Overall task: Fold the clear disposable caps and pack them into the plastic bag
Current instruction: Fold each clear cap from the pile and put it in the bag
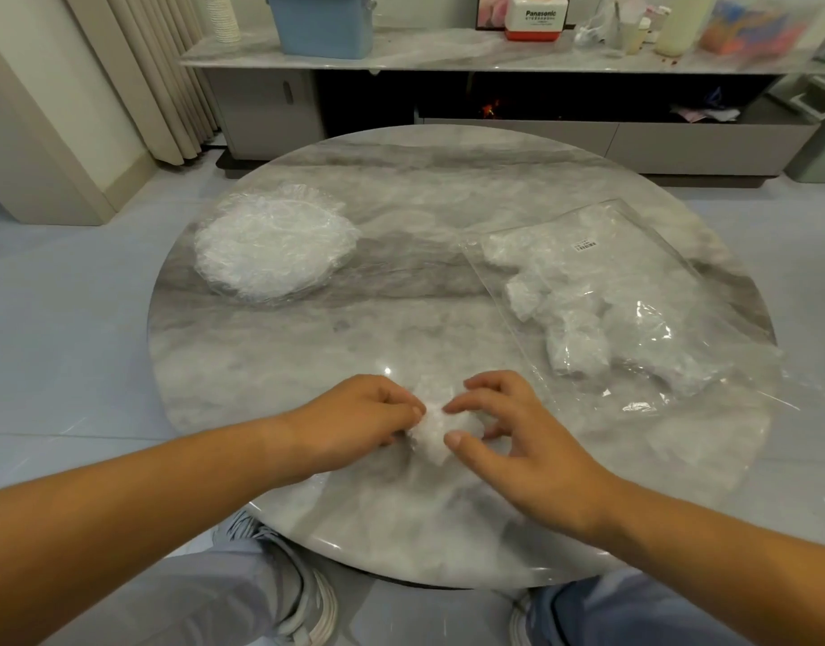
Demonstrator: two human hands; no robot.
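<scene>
Head view: left hand (pixel 359 421) and right hand (pixel 517 426), fingers curled, pinch small crumpled clear disposable cap (pixel 431 433) between them on round grey marble table (pixel 401 319). Flat round stack of clear unfolded caps (pixel 273 247) well ahead-left of left hand. Clear plastic bag (pixel 634 310), holding folded caps, ahead-right of right hand.

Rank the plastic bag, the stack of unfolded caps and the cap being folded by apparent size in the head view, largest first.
1. plastic bag
2. stack of unfolded caps
3. cap being folded, smallest although nearest the camera, so the order is safe.
</scene>
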